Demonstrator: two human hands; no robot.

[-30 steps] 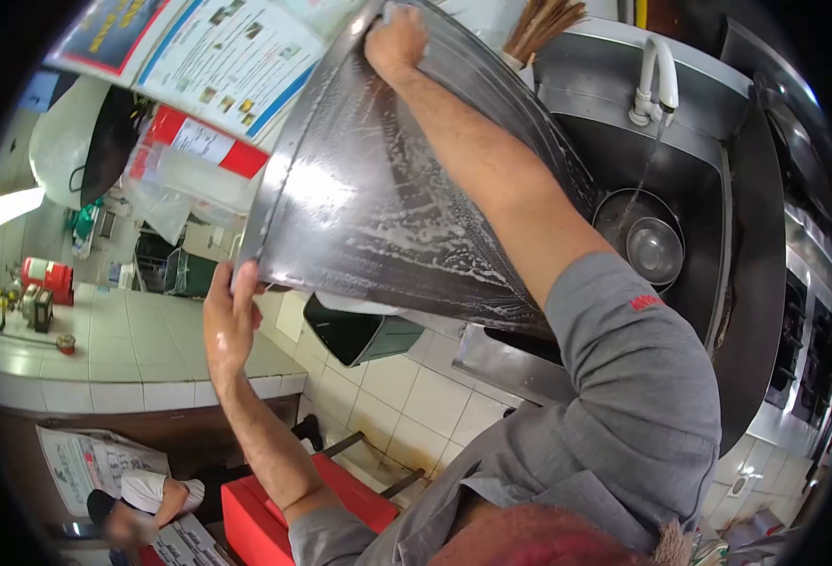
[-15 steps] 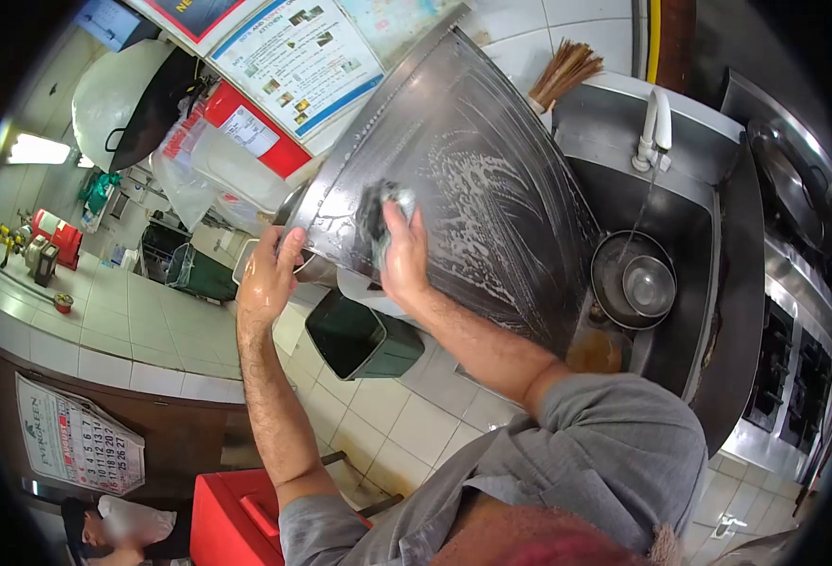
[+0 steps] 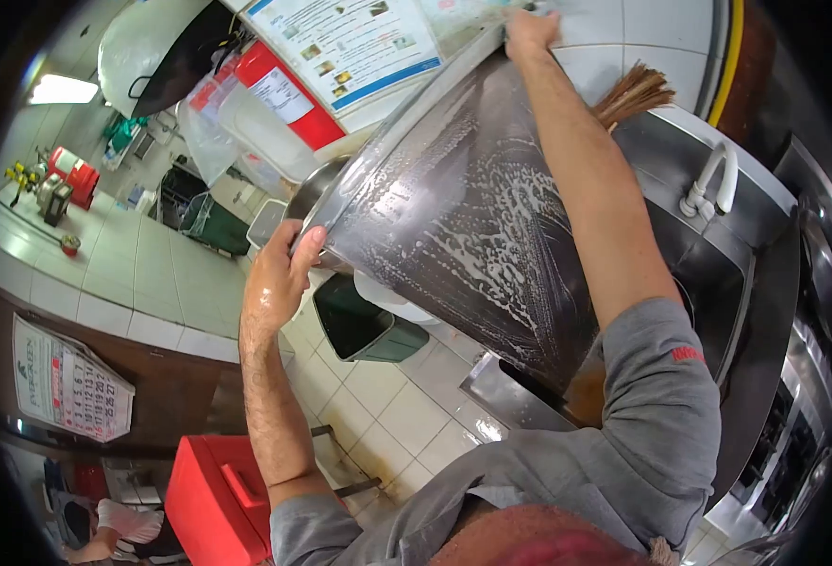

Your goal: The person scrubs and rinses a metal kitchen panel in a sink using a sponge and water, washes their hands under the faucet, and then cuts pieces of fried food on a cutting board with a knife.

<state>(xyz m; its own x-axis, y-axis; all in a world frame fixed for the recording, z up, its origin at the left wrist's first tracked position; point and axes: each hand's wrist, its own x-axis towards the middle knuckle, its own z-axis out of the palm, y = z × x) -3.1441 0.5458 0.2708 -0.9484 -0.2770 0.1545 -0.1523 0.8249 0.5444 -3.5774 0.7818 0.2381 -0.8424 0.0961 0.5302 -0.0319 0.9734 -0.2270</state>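
Note:
A large dark metal tray (image 3: 453, 217), streaked with white suds, leans at a slant over the sink's edge. Its near left corner is in my left hand (image 3: 279, 278), the thumb on top and the fingers curled beneath the rim. My right hand (image 3: 532, 33) is at the tray's far top corner, its fingers closed around a scouring pad that is almost wholly hidden there. My right forearm crosses over the tray's right side. Suds lie thickest in the middle and lower right of the tray.
The steel sink (image 3: 661, 156) with a white faucet (image 3: 713, 189) lies to the right, beside a stick brush (image 3: 633, 94). A green bin (image 3: 369, 325) stands below the tray. A red box (image 3: 213, 500) is at the lower left, near another person (image 3: 118, 528).
My right hand has moved from the tray's near left part up to its far top corner with the scouring pad. My left hand keeps its hold. The view has shifted.

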